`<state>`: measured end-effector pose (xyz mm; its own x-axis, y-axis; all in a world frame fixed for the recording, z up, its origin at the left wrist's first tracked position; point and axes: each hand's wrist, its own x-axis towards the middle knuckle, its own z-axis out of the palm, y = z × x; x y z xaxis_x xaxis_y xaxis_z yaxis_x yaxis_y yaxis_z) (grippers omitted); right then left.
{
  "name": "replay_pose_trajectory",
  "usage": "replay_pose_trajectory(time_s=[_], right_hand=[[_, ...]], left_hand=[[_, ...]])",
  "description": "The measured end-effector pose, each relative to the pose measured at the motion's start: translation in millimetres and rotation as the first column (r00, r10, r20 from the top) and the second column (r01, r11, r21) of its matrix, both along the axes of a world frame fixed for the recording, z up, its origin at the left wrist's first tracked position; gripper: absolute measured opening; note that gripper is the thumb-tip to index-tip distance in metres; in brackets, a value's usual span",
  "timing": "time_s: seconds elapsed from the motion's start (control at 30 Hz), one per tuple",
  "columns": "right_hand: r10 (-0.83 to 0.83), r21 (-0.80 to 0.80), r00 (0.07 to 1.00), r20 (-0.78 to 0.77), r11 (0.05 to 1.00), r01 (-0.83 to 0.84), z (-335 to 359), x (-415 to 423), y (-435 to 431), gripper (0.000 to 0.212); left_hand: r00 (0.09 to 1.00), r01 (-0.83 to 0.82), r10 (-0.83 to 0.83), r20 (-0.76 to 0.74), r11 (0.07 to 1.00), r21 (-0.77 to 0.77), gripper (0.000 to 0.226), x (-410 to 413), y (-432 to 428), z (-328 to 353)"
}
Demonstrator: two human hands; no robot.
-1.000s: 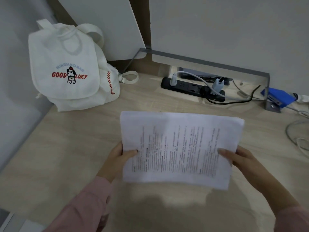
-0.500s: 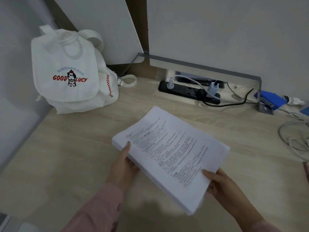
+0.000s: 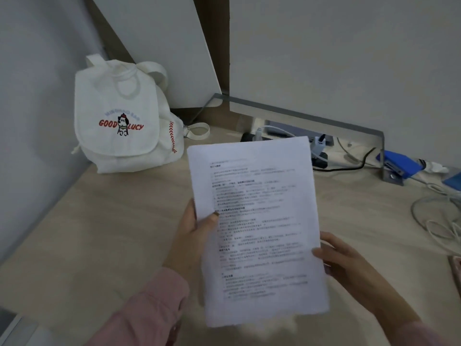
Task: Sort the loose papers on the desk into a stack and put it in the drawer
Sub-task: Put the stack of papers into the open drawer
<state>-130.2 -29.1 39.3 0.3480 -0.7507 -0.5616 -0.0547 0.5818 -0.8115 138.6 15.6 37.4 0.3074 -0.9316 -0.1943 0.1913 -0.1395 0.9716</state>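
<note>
Gripping the stack of papers (image 3: 259,228) from both long edges, the left hand (image 3: 194,236) pinches it with the thumb laid across the printed top sheet, and the right hand (image 3: 349,260) clasps the opposite edge lower down. The stack stands in portrait, lifted above the wooden desk (image 3: 104,221). Left of the stack and farther back sits a white backpack (image 3: 119,118); behind the stack's top edge, a black power strip (image 3: 321,162) is partly hidden.

White papers (image 3: 259,221), black print; pink sleeve (image 3: 152,308)
</note>
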Motion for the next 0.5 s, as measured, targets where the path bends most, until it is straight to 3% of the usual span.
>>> replay_pose_trajectory(time_s=[0.07,0.2,0.33,0.5], right_hand=[[0.005,-0.132,0.998,-0.067,0.991,-0.014,9.2,12.2,-4.9,0.033],[-0.265,-0.389,0.963,-0.043,0.893,0.228,13.7,34.4,-2.3,0.032],[-0.333,-0.381,0.936,-0.118,0.885,0.267,-1.1,42.7,5.5,0.029],[-0.322,-0.338,0.936,-0.142,0.905,0.259,-6.7,40.8,2.4,0.017]], left_hand=[[0.997,0.056,-0.053,0.056,0.997,-0.054,0.031,-4.7,1.1,5.1],[0.995,-0.030,0.041,0.094,0.993,-0.112,0.028,-12.2,9.8,4.0],[0.983,-0.150,0.157,0.099,0.986,-0.068,0.055,-19.9,18.1,-12.3],[0.968,-0.211,0.212,0.131,0.977,-0.021,0.029,-27.3,19.3,-17.4]])
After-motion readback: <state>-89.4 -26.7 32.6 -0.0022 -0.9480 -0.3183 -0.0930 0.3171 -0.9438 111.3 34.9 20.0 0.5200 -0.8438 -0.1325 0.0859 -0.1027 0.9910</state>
